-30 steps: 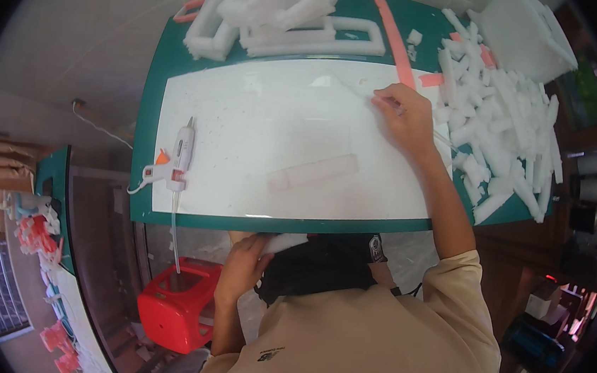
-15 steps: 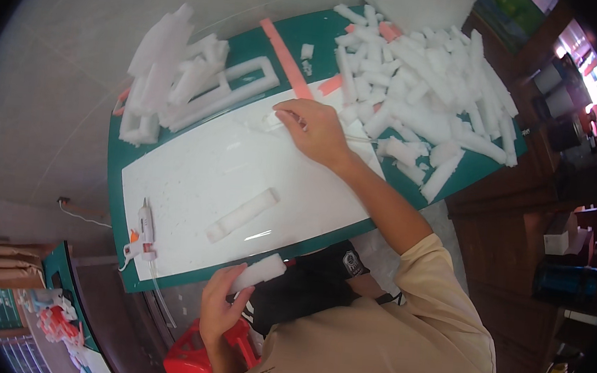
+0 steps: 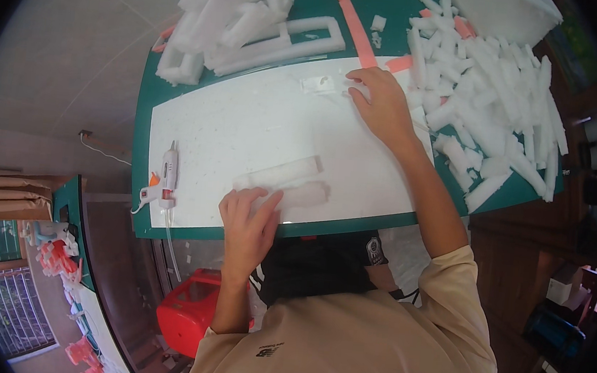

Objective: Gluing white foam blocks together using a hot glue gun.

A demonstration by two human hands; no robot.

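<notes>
My left hand (image 3: 247, 224) is over the near edge of the white board (image 3: 204, 125), fingers apart. A short white foam block (image 3: 303, 195), slightly blurred, lies just beyond its fingertips; whether they touch is unclear. Behind the block lies a longer white foam strip (image 3: 278, 172). At the far side of the board, my right hand (image 3: 383, 109) hovers with thumb and fingers apart. Close to its fingertips is a small, flat, shiny white piece (image 3: 319, 83) with a dark spot.
A glue gun (image 3: 169, 172) stands at the board's left. White foam frames (image 3: 255, 33) sit at the far left of the green table (image 3: 144, 205). Loose foam strips (image 3: 491, 97) heap up on the right. A pink strip (image 3: 354, 24) lies behind the board. A red stool (image 3: 191, 312) stands below.
My left hand has moved up onto the board and let go of the foam block, now lying beside the longer strip. My right fingers have opened and drawn away from the small white piece.
</notes>
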